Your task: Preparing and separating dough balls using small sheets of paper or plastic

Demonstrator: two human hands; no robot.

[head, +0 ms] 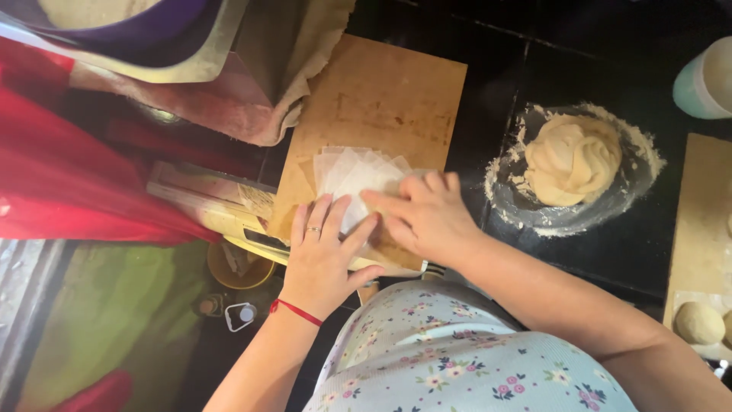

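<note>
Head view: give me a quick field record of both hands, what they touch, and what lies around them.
left hand: left hand, flat on the stack of thin translucent white paper squares
right hand: right hand, fingers spread on the same stack
support: rectangular wooden cutting board under the squares
counter: dark counter
dough: pale twisted dough lump in a ring of flour, right of the board
far right: round dough ball on a second wooden board

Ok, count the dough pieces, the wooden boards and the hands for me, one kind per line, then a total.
Dough pieces: 2, a floured lump on the dark counter, a smooth ball.
Wooden boards: 2, one under the paper sheets, one at the right edge.
Hands: 2, left hand, right hand.
Total: 6
</note>
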